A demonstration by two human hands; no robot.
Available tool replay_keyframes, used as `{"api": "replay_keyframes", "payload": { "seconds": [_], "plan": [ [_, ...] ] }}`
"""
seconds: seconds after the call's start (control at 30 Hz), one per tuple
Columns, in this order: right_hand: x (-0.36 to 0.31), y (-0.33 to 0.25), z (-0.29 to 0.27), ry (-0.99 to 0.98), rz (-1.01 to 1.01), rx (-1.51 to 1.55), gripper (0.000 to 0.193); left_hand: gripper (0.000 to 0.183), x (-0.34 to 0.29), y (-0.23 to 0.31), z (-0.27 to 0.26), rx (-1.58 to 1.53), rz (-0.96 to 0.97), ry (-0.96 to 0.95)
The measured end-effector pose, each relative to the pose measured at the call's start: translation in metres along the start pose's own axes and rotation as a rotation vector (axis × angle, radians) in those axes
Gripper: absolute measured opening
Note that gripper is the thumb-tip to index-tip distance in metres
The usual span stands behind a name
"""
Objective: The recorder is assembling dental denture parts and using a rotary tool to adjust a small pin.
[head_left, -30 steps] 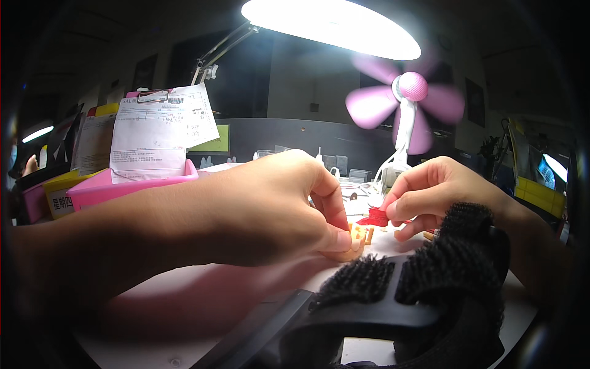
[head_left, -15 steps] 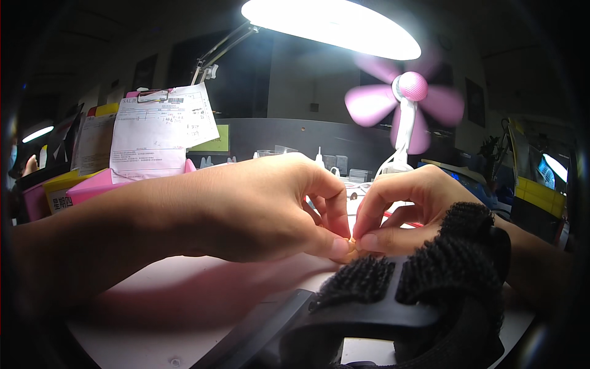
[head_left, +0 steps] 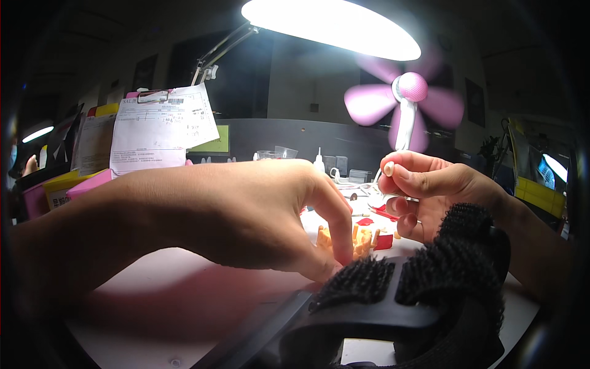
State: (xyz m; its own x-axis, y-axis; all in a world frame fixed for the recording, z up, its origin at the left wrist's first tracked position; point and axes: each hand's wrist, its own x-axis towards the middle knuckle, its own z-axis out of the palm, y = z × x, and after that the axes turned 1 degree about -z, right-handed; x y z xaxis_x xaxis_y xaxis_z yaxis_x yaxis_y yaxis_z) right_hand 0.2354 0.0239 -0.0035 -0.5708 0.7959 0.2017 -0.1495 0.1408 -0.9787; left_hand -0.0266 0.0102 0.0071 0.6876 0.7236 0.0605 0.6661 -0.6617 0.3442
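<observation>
Between thumb and index finger of my right hand (head_left: 439, 181), raised on the right, is a small white tooth crown (head_left: 389, 168). The other fingers of that hand are curled below it. My left hand (head_left: 264, 215) reaches down to a yellow-orange dental cast (head_left: 365, 241) on the white table, thumb and index finger closed against its near side. The index finger crosses in front of the cast, so part of it is hidden. The left fingertips are close to a black bristly strap piece, and their exact grip is partly covered.
A black frame with bristly straps (head_left: 393, 295) fills the lower foreground. Red pieces (head_left: 384, 241) lie beside the cast. Behind stand a spinning pink fan (head_left: 413, 86) and small clear containers (head_left: 286, 152). A lit lamp (head_left: 332, 24) hangs above; clipped papers (head_left: 150, 132) are at left.
My hands have parted. The right hand has moved up with the crown, turning so it shows. My left hand has shifted slightly downward, and the cast and red pieces have come into sight.
</observation>
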Motion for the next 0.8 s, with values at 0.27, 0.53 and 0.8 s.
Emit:
{"api": "replay_keyframes", "payload": {
  "seconds": [0.27,0.53,0.8],
  "plan": [
    [-0.004,0.001,0.005,-0.061,0.018,0.044,0.044,0.045,0.0,0.013,0.005,-0.788,0.175,0.269],
    [0.0,-0.002,0.017,0.085,0.047,0.004,0.027,0.044,-0.001,0.019,0.015,-0.92,0.176,0.35],
    [-0.012,-0.029,-0.018,0.384,-0.255,-0.671,0.029,0.051,-0.01,0.013,0.014,-1.134,0.134,0.251]
  ]
}}
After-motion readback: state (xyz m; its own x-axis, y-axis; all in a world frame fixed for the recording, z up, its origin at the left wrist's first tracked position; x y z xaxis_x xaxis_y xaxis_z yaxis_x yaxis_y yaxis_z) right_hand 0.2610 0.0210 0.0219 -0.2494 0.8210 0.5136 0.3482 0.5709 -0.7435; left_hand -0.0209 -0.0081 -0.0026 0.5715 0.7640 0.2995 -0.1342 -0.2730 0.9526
